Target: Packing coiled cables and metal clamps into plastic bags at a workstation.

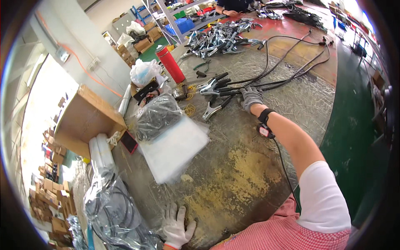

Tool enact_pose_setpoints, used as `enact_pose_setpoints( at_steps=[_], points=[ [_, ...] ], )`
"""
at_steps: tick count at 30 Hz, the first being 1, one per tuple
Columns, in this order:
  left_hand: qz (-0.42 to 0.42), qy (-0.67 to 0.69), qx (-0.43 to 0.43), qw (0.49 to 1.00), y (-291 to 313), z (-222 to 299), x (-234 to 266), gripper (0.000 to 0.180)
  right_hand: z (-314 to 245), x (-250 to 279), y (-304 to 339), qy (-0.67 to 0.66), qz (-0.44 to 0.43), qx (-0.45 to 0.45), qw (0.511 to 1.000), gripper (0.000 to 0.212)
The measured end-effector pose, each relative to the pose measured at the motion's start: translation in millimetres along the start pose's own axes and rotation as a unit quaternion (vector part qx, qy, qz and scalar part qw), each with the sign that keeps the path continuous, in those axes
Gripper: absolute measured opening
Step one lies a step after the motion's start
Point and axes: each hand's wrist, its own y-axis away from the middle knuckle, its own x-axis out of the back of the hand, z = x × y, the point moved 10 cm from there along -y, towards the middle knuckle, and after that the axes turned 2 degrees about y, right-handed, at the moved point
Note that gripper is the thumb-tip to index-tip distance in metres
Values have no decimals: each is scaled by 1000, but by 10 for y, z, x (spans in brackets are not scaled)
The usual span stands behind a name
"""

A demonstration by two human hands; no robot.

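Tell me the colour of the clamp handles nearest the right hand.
The clamp handles are black, best seen in the head view.

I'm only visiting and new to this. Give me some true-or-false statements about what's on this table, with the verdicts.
1. The right hand wears a grey glove and touches the dark cables. True.
2. The left hand is gripping a red cylinder. False: the left hand is spread open, with nothing visible in its grasp.
3. A red cylinder stands to the left of the metal clamp pile. True.
4. The clamp pile lies on the floor. False: it lies on the table.
5. The right wrist wears a black band. True.
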Motion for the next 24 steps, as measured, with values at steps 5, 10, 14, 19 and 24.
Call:
enact_pose_setpoints(
  at_steps=[5, 10, 14, 19, 24],
  points=[
    [-49, 37, 68, 996, 135, -148, -277, 59, 261, -20, 22, -194, 29, 11, 981, 35],
    [-58, 73, 92, 991, 128, -186, -342, 58, 437, -321, 506, -601, -53, 96, 791, 25],
    [5, -6, 48, 999, -74, -64, -4, 54, -544, 238, 1667, -177, -289, 290, 895, 18],
    [-12, 595, 266, 758, -864, -72, 150, 36, -1838, 865, 2882, -29, -240, 582, 776, 14],
    [-99, 613, 207, 756, -928, 505, 277, 37, -1791, 1152, 2512, -62, -203, 495, 842, 23]
  ],
)
